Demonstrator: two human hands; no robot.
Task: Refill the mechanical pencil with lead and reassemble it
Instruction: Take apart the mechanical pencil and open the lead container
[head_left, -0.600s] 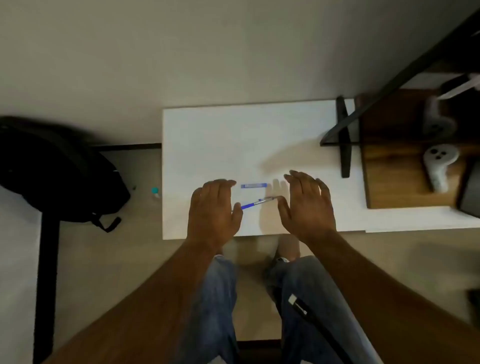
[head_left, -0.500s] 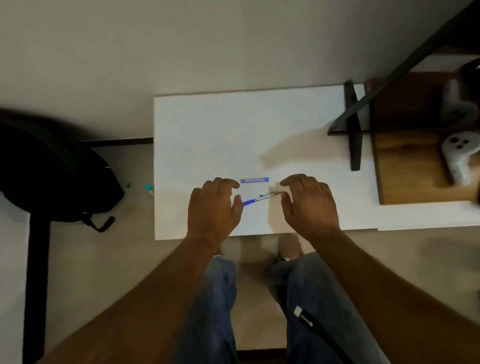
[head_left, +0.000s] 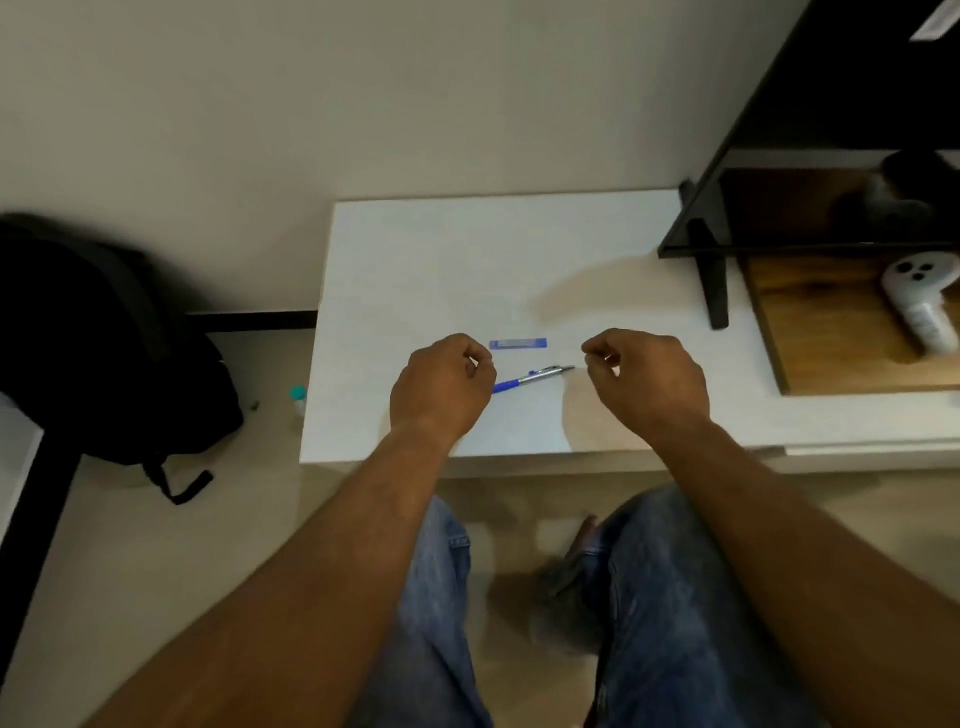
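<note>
A mechanical pencil (head_left: 532, 376) with a blue grip and a silver body lies slanted on the white table (head_left: 415, 260), its thin end pointing right. Just beyond it lies a small blue lead case (head_left: 518, 343), flat on the table. My left hand (head_left: 441, 387) hovers at the pencil's blue end with its fingers curled in; that end runs under the hand's edge. My right hand (head_left: 644, 379) is curled too, its fingertips a short gap from the pencil's thin end. Neither hand visibly holds anything.
A black shelf frame (head_left: 711, 260) and a wooden board (head_left: 831, 332) with a white controller (head_left: 919, 291) stand at the right. On the floor to the left sit a black backpack (head_left: 104, 338) and a small teal-capped bottle (head_left: 297, 397). My knees are below the table's front edge.
Both hands went from flat with spread fingers to curled fists and moved slightly apart. The pencil and lead case lie as before. The camera has shifted.
</note>
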